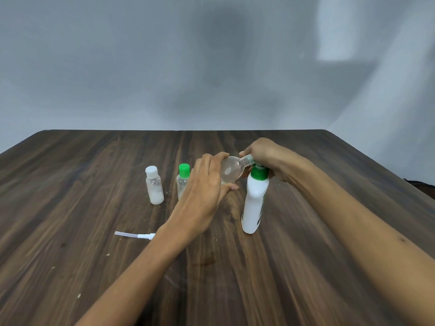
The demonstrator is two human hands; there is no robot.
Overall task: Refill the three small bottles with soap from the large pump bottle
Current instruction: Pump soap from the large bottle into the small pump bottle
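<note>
Left hand: (207, 182) wrapped round the body of a clear small bottle (229, 170), held tipped on its side above the table, neck pointing right.
Right hand: (263, 156) fingers curled at the neck end of that same bottle, pinching what looks like its cap; the cap itself is mostly hidden, so whether it is on or coming off cannot be told.
Large bottle: white with a green collar (255, 198), upright just below and beside the right hand; pump head not fitted.
Pump: white pump with dip tube (135, 235) lies flat on the table, near the left forearm.
Other small bottles: white-capped one (154, 185) upright, white soap in its lower part; green-capped one (183, 180) upright beside it, partly behind the left hand, looks nearly empty.
Table: dark wood-grain top (94, 267), a few pale flecks on it.
Step in hand: likely twisting the cap of the held bottle, third of the set.
Next move calls for: steady counter-grip on the thin body while the cap turns, then neck brought upright before any soap goes in.
Risk: knocking the tall bottle with the right wrist.
</note>
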